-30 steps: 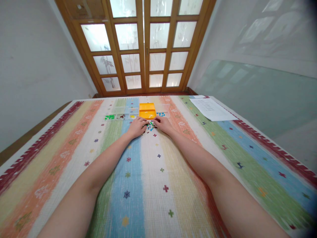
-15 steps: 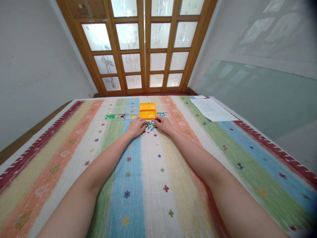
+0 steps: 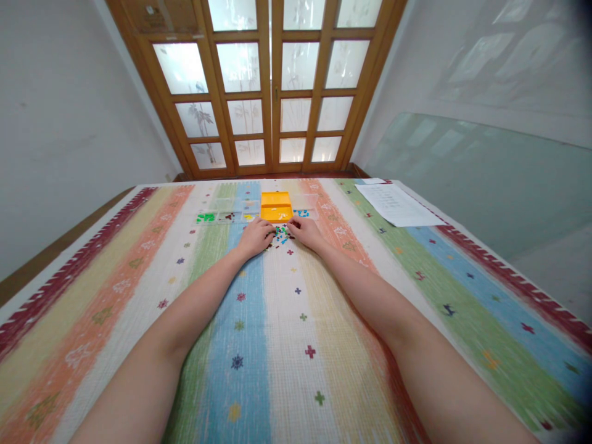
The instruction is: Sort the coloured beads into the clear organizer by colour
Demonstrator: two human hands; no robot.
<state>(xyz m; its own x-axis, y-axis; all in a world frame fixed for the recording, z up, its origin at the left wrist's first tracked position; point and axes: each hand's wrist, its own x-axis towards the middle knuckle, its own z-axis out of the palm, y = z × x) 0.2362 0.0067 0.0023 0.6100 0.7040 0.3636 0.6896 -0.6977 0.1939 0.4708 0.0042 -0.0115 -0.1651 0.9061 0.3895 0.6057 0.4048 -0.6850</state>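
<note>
A loose pile of tiny mixed pieces, green, blue and dark red, lies on the striped cloth between my hands. My left hand rests at the pile's left edge, its fingers curled together over the pieces. On the opposite side, my right hand has thumb and fingers drawn together in a pinch. Whatever is at either set of fingertips is too small to make out. Just behind the pile stands an open orange box with a few pale yellow pieces in its near part.
Left of the orange box, clear containers hold green pieces, dark brown pieces and yellow pieces. Blue pieces sit in a clear container on its right. A printed paper sheet lies toward the table's far right.
The fingers of my left hand shift very slightly at the pile's edge. My right hand and the containers stay where they were.
</note>
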